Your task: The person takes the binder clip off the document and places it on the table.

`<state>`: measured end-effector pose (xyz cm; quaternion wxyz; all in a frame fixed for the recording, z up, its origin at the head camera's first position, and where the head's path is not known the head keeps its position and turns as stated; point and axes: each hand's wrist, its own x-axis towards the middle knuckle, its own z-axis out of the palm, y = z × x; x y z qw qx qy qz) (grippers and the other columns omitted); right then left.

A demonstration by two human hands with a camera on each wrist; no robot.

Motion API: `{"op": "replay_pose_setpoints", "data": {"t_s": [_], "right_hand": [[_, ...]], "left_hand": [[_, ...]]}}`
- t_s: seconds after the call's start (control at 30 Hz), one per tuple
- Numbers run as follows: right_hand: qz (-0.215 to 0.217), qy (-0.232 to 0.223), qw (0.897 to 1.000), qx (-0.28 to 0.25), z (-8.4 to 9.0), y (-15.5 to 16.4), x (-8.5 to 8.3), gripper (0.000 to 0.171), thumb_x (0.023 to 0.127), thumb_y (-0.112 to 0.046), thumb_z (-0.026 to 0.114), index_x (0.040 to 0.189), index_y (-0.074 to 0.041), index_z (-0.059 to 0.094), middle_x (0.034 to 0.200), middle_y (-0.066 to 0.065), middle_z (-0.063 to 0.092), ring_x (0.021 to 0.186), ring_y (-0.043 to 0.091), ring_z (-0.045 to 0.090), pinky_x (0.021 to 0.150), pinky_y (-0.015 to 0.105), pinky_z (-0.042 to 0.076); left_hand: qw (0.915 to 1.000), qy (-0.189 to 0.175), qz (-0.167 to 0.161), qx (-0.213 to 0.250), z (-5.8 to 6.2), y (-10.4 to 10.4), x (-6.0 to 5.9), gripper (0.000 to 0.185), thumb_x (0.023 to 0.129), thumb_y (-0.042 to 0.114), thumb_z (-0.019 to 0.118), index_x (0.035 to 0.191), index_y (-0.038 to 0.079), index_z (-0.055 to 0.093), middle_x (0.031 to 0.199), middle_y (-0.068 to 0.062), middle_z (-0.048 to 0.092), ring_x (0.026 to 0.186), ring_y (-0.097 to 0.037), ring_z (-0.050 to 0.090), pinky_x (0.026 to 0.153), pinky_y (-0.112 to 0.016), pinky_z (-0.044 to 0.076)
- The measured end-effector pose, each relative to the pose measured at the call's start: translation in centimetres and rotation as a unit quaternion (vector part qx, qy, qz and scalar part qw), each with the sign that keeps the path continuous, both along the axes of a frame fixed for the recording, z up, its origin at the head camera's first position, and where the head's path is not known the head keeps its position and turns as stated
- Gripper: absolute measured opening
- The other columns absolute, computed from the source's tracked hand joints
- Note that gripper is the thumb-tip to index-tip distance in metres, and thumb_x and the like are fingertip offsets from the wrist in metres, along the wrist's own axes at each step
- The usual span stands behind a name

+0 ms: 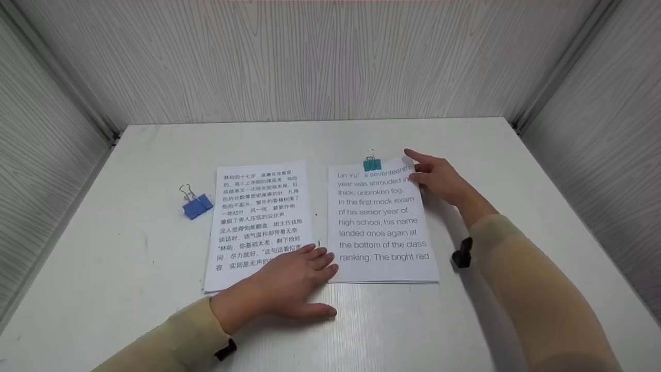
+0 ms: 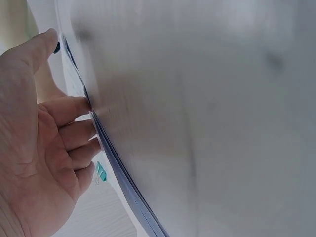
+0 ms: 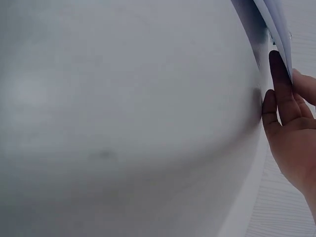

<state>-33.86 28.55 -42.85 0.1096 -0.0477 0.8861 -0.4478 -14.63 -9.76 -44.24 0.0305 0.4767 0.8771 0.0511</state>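
Note:
A stack of English-printed sheets (image 1: 382,222) lies on the table, with a teal binder clip (image 1: 372,164) on its top edge. My right hand (image 1: 443,180) pinches its upper right corner, thumb on top and fingers underneath; in the right wrist view the corner is raised between thumb and fingers (image 3: 282,96). A second stack, printed in Chinese (image 1: 258,206), lies to the left. My left hand (image 1: 289,281) stretches palm down across that stack's lower right corner, covering some print. Its fingertips reach the lower left edge of the English stack.
A blue binder clip (image 1: 197,206) lies left of the Chinese stack, its wire handles pointing up. The white tabletop (image 1: 155,310) is bounded by grey wood-grain panels (image 1: 310,62) at the back and sides.

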Motion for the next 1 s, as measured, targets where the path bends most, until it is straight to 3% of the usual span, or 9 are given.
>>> {"op": "replay_pose_setpoints", "data": {"t_s": [0.17, 0.33, 0.63, 0.8, 1.0], "right_hand": [[-0.006, -0.003, 0.999, -0.033, -0.2, -0.1, 0.0, 0.056, 0.108, -0.014, 0.062, 0.161, -0.028, 0.05, 0.157, 0.005, 0.052, 0.125, 0.024, 0.054, 0.103, 0.039, 0.046], [-0.023, -0.012, 0.998, -0.063, -0.3, -0.4, 0.2, 0.054, 0.108, -0.014, 0.062, 0.16, -0.026, 0.052, 0.161, 0.002, 0.049, 0.131, 0.022, 0.057, 0.109, 0.041, 0.05], [-0.026, 0.052, 0.993, -0.104, 0.6, -0.8, 1.6, 0.052, 0.107, -0.009, 0.063, 0.156, -0.024, 0.056, 0.15, 0.004, 0.06, 0.129, 0.02, 0.063, 0.102, 0.03, 0.056], [-0.023, 0.086, 0.989, -0.114, 1.4, -1.0, 2.6, 0.049, 0.107, -0.011, 0.063, 0.153, -0.027, 0.06, 0.151, 0.002, 0.061, 0.128, 0.019, 0.065, 0.099, 0.025, 0.057], [-0.009, 0.118, 0.982, -0.148, 2.2, -1.1, 4.0, 0.046, 0.107, -0.008, 0.064, 0.15, -0.025, 0.063, 0.148, 0.005, 0.064, 0.124, 0.023, 0.068, 0.096, 0.025, 0.058]], "left_hand": [[1.0, -0.005, 0.001, -0.003, 0.1, 0.0, 0.0, 0.081, 0.1, 0.068, 0.055, 0.151, 0.005, 0.059, 0.156, -0.018, 0.053, 0.149, -0.035, 0.046, 0.128, -0.045, 0.028], [1.0, -0.005, 0.001, -0.007, 0.3, -0.1, 0.0, 0.08, 0.101, 0.068, 0.054, 0.15, 0.005, 0.06, 0.155, -0.018, 0.055, 0.148, -0.034, 0.048, 0.128, -0.045, 0.029], [0.9997, -0.023, 0.006, -0.006, 1.1, 0.4, -0.6, 0.077, 0.103, 0.07, 0.046, 0.146, 0.008, 0.063, 0.152, -0.015, 0.059, 0.146, -0.034, 0.051, 0.127, -0.05, 0.03], [0.9963, -0.048, 0.061, 0.037, 2.8, 0.9, -1.7, 0.08, 0.104, 0.07, 0.045, 0.154, 0.009, 0.057, 0.156, -0.013, 0.055, 0.149, -0.032, 0.048, 0.129, -0.049, 0.025], [0.9802, -0.048, 0.131, 0.141, 5.8, 1.4, -4.4, 0.075, 0.106, 0.066, 0.047, 0.158, 0.012, 0.052, 0.158, -0.005, 0.053, 0.149, -0.026, 0.047, 0.127, -0.044, 0.03]]}}
